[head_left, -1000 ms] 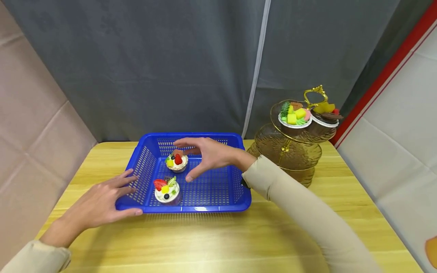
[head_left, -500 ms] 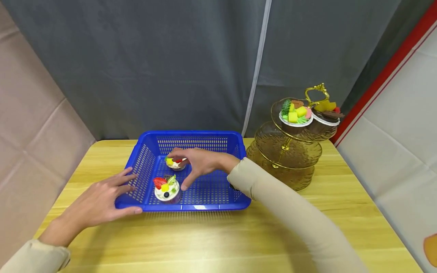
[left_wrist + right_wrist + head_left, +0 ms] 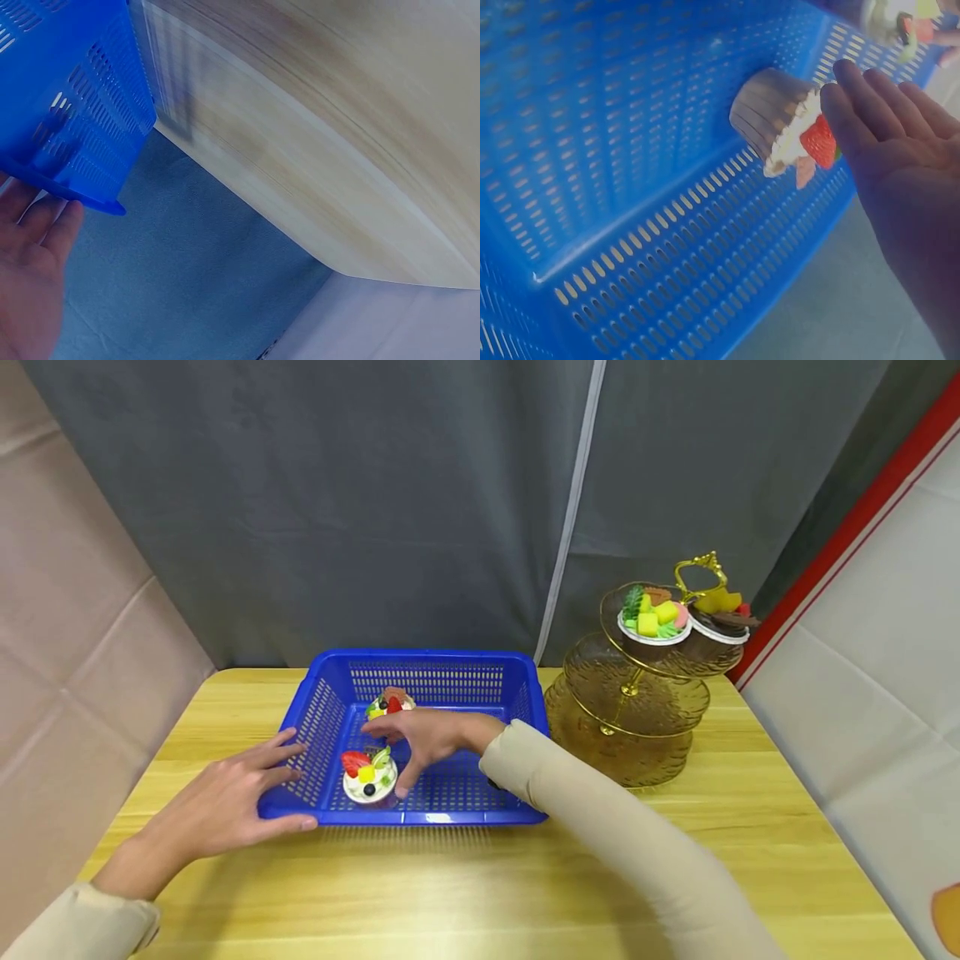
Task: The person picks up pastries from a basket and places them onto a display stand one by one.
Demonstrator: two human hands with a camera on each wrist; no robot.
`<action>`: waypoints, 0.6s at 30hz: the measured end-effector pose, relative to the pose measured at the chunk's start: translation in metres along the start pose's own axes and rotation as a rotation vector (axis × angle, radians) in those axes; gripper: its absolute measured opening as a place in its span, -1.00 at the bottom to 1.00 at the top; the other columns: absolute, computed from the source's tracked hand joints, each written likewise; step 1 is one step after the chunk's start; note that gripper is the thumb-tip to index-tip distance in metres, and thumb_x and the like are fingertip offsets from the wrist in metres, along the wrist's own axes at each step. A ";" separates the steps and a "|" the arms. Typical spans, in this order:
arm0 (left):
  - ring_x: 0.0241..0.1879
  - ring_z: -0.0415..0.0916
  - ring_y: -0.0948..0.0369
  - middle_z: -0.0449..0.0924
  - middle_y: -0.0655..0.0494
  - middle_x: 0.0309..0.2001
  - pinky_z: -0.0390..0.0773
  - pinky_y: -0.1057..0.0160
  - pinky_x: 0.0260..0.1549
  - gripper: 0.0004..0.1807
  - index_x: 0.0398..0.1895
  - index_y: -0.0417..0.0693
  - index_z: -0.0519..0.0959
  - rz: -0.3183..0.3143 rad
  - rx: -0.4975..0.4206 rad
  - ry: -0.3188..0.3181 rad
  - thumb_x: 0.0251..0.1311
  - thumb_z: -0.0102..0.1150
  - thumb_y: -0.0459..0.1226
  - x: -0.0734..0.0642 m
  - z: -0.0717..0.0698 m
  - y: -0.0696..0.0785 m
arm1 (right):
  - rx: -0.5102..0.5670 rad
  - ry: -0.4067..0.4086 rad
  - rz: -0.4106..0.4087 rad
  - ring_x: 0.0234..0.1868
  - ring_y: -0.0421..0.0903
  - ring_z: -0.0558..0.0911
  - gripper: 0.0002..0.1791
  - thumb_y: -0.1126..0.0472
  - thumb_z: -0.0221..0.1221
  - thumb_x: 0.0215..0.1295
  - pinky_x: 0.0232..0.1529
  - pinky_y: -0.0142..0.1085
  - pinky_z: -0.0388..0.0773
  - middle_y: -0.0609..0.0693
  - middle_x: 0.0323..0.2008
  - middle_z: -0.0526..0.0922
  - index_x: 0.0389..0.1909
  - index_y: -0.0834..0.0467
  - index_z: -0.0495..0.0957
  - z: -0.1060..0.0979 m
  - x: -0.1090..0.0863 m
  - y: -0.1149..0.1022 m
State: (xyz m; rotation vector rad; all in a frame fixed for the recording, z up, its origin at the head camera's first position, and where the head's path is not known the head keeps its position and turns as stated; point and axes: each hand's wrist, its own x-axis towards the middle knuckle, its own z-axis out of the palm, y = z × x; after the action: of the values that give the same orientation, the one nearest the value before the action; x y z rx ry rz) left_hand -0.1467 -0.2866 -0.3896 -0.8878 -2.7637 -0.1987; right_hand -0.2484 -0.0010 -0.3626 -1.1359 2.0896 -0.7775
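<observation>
A blue plastic basket (image 3: 465,817) stands on the wooden table with two toy cupcakes inside. The front cupcake (image 3: 367,781) has white cream, a strawberry slice, a yellow cube and a blueberry. Behind it, another cupcake (image 3: 397,702) with a red strawberry is partly covered by my right hand (image 3: 431,739). That hand hovers in the basket, thumb and fingers spread, thumb close to the front cupcake's right side. In the right wrist view, its straight fingers pass beside the pleated rear cupcake (image 3: 769,112). My left hand (image 3: 225,797) lies with extended fingers at the basket's left rim.
A three-tier amber stand (image 3: 630,689) with a gold handle is right of the basket. Its top tier bears a cupcake with yellow cubes (image 3: 652,627) and a chocolate one (image 3: 720,622). A grey curtain (image 3: 375,510) hangs behind the table.
My right hand has moved down and toward me, from over the rear cupcake to beside the front one, uncovering part of the rear one again. The left hand has stayed at the rim.
</observation>
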 end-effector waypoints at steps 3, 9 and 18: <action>0.27 0.40 -0.21 0.55 -0.16 0.22 0.61 -0.21 -0.18 -0.21 -0.14 -0.18 0.75 -0.003 -0.006 0.003 -0.06 0.33 0.36 -0.001 0.000 0.000 | -0.045 -0.011 0.016 0.45 -0.09 0.29 0.12 0.25 0.57 -0.07 0.38 -0.40 0.21 0.03 0.49 0.25 0.52 0.16 0.14 0.003 0.004 0.002; 0.28 0.39 -0.21 0.53 -0.16 0.24 0.61 -0.22 -0.18 -0.21 -0.13 -0.18 0.74 -0.012 -0.009 -0.001 -0.06 0.33 0.36 -0.001 0.001 0.000 | -0.128 -0.011 0.040 0.42 -0.18 0.32 0.12 0.21 0.58 -0.09 0.36 -0.48 0.18 0.03 0.43 0.35 0.50 0.17 0.18 0.007 0.008 0.000; 0.29 0.37 -0.22 0.51 -0.16 0.26 0.60 -0.25 -0.18 -0.21 -0.11 -0.15 0.74 -0.033 -0.017 -0.025 -0.06 0.32 0.37 -0.001 0.000 0.001 | -0.176 -0.013 0.053 0.37 -0.19 0.37 0.10 0.20 0.58 -0.09 0.34 -0.48 0.21 0.02 0.39 0.40 0.49 0.18 0.20 0.010 0.011 0.002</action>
State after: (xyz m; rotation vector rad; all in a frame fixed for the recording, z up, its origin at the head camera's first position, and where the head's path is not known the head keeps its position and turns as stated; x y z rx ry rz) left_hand -0.1451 -0.2865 -0.3896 -0.8554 -2.8051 -0.2189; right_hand -0.2469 -0.0113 -0.3728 -1.1692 2.2024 -0.5681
